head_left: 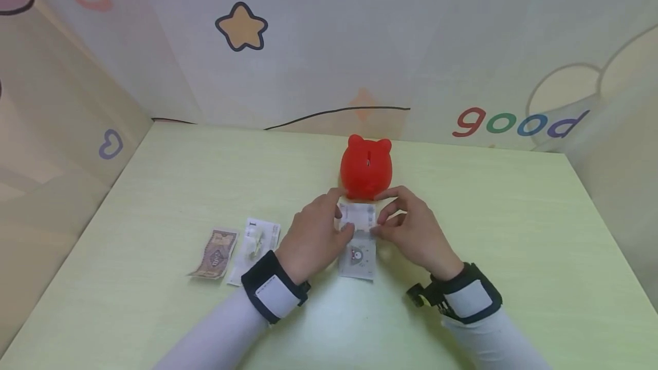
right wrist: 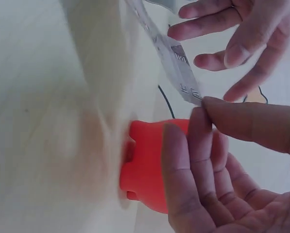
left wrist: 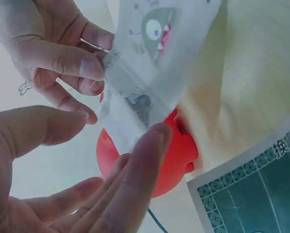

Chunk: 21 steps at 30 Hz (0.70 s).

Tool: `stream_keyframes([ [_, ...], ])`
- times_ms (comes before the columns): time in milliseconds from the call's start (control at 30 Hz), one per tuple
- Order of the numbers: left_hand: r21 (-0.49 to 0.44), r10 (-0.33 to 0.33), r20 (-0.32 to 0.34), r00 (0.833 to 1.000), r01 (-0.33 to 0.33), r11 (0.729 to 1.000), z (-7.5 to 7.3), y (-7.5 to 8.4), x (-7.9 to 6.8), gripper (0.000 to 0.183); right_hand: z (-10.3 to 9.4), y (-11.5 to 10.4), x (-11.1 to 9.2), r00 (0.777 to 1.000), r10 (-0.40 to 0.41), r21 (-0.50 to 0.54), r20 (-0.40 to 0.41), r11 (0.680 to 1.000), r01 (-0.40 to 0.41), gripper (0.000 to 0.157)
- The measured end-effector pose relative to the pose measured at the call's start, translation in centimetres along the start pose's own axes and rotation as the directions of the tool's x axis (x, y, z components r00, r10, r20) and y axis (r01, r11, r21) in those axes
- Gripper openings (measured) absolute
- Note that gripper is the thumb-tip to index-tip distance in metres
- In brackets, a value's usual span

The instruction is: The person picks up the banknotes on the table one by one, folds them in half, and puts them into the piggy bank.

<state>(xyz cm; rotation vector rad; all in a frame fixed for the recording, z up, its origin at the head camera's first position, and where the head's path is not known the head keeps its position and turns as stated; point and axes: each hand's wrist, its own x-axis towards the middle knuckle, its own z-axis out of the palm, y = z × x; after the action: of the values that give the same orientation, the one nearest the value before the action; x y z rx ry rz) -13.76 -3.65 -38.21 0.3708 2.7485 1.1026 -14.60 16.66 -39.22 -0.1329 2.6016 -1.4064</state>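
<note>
A small frosted plastic bag (head_left: 357, 256) with a cartoon monster print lies between my hands. At its far end shows a pale printed strip (head_left: 358, 214) that looks like a banknote. My right hand (head_left: 413, 233) pinches the bag's side edge between thumb and a finger (right wrist: 200, 138). The left hand (head_left: 316, 238) is on the opposite side, thumb and index finger (left wrist: 149, 150) apart, fingertips right at the bag's edge. Just beyond the bag stands a red piggy bank (head_left: 366, 167), slot on top, partly hidden behind the hands in both wrist views.
Left of my left hand lie a brown banknote (head_left: 217, 253) and a white note (head_left: 264, 233) with a small crumpled piece (head_left: 253, 242) on it. Behind the pale table (head_left: 205, 176) hangs a printed backdrop (head_left: 329, 44), with side panels at left and right.
</note>
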Motion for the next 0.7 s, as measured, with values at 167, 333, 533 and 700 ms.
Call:
stream_keyframes([
  [167,-0.108,0.022,-0.046,0.999,-0.027,0.994,-0.3,-0.2,0.4,0.063,-1.2,0.0,0.2,1.000,-0.025,0.110,0.003,0.994,0.024,0.057],
  [333,-0.226,0.027,-0.041,0.999,-0.035,0.974,-0.4,-0.7,1.1,0.065,-2.5,0.1,0.4,1.000,-0.028,0.166,0.006,0.986,0.026,0.059],
  [533,-0.397,0.041,0.147,0.988,0.021,0.918,-0.5,-1.3,1.9,0.059,-3.4,0.1,0.6,0.999,-0.033,0.238,0.018,0.971,0.027,0.062],
  [700,-0.548,0.108,0.235,0.966,0.039,0.835,-0.6,-1.5,2.9,0.045,-3.7,0.2,1.0,0.999,-0.051,0.283,0.019,0.958,0.043,0.064],
])
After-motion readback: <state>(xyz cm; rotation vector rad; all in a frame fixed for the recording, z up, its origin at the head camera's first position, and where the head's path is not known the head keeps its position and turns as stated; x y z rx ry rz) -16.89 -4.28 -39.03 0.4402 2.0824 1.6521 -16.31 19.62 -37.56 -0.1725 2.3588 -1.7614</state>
